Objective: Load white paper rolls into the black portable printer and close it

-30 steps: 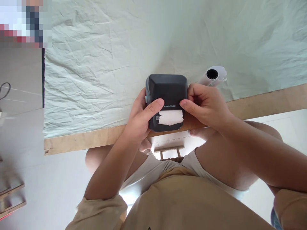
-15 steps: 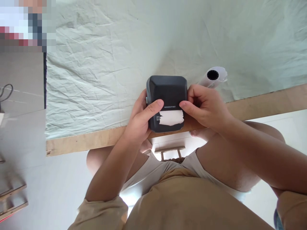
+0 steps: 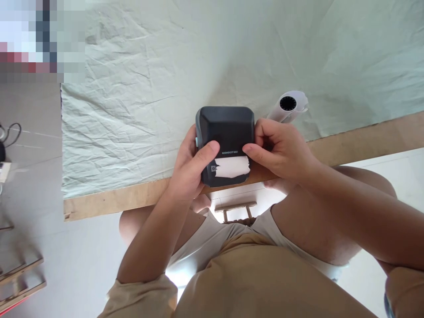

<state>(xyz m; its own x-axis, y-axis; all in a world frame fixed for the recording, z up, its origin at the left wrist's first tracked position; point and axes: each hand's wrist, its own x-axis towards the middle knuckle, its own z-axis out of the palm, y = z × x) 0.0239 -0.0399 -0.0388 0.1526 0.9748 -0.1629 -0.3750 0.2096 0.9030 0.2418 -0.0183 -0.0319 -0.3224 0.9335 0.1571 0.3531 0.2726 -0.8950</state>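
A black label printer (image 3: 228, 130) with a torn-edged strip of white paper (image 3: 232, 167) across its front is held over the table's near edge. My left hand (image 3: 192, 165) is wrapped round its left side, thumb lying on the top cover. On the other side, my right hand (image 3: 281, 148) grips the printer's right edge, its thumb on the cover and its fingers curled at the side. Behind my right hand lies a roll of white paper (image 3: 281, 112) with a dark core, its loose end sticking out to the right.
A wrinkled pale green cloth (image 3: 132, 110) covers the table, leaving a bare wooden edge strip (image 3: 109, 201) in front. My legs are beneath the table edge. Wooden frames (image 3: 23, 282) and a dark cable (image 3: 15, 134) are at the left.
The printer and both hands have shifted slightly left and down in the picture. Both hands keep hold of it, and the paper strip still lies across its front.
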